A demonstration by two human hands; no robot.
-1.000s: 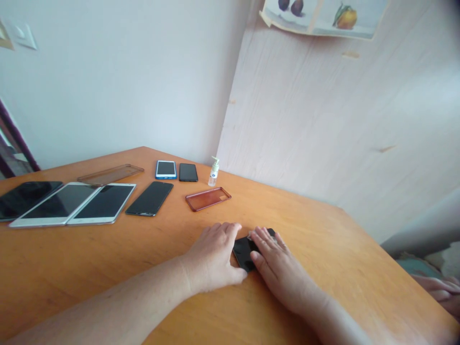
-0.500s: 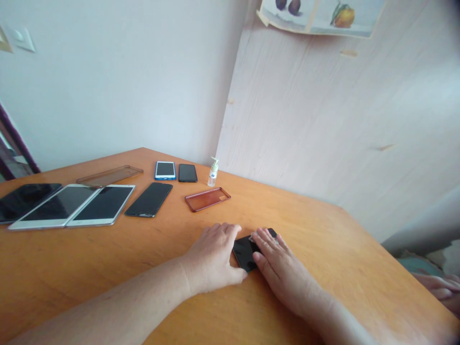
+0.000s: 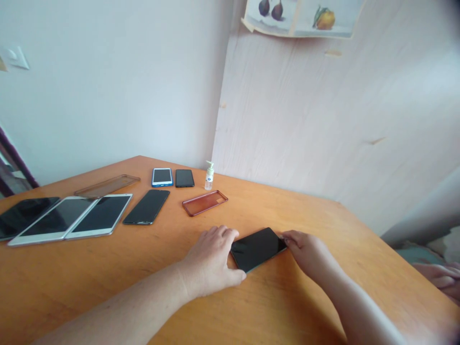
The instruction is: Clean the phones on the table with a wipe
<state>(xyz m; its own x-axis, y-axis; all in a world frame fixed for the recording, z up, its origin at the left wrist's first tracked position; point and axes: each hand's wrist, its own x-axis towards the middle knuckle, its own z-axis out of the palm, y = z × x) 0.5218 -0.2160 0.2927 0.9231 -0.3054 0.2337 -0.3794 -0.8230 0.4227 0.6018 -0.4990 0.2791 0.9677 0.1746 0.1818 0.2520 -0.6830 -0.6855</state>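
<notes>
A black smartphone lies screen up on the wooden table between my hands. My left hand spans its left end, with the thumb at the near corner and the fingers by the far corner, steadying it. At the phone's right end my right hand is closed in a pinch, fingertips at the edge. A small whitish bit, looking like a thin wipe, shows at those fingertips; most of it is hidden. Beyond my hands lies a reddish see-through phone case.
A small pump bottle stands near the wall. Left of it lie a dark phone, a white-fronted phone, a cracked black phone, a brownish clear case and white tablets. Another person's hand appears at far right.
My right hand has slid off the screen to the phone's right end, and its flat fingers have drawn into a pinch. My left hand stays put. The view has shifted slightly.
</notes>
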